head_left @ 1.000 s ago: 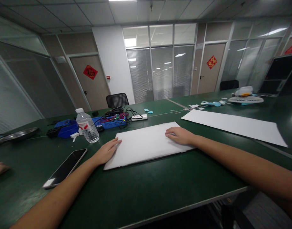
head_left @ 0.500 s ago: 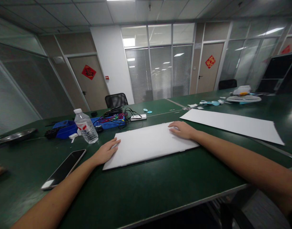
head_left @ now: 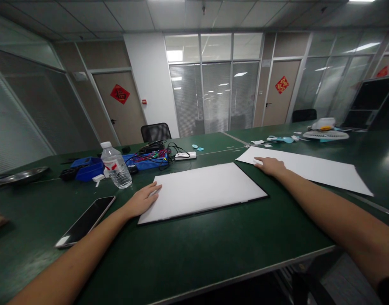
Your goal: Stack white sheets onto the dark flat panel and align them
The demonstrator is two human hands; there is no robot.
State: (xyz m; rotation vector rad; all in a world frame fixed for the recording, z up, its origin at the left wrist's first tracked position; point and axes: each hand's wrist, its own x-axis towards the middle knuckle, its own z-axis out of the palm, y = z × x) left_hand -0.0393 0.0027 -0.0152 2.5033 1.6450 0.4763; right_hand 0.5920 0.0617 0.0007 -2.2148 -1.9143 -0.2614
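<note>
A white rectangular board [head_left: 200, 190] with a dark edge lies flat on the green table [head_left: 213, 254] in front of me. My left hand [head_left: 143, 200] rests on its left edge, fingers stretched out over the white surface. Farther right, a long white sheet [head_left: 315, 165] lies at a slant on the table, its far right end slightly curled. My right hand [head_left: 271, 166] lies on the near left part of this sheet, fingers extended, and does not touch the board.
Left of the board are a smartphone [head_left: 86, 222] and a water bottle [head_left: 116, 166]. Behind stand a blue tray [head_left: 146, 163] of tangled wires and a white power strip [head_left: 185, 156]. A white fan [head_left: 326, 134] lies far right; a metal dish [head_left: 23, 175] sits far left.
My right hand has lifted off the board and moved right onto the long white sheet, which has shifted slightly. My left hand stays on the board's left edge.
</note>
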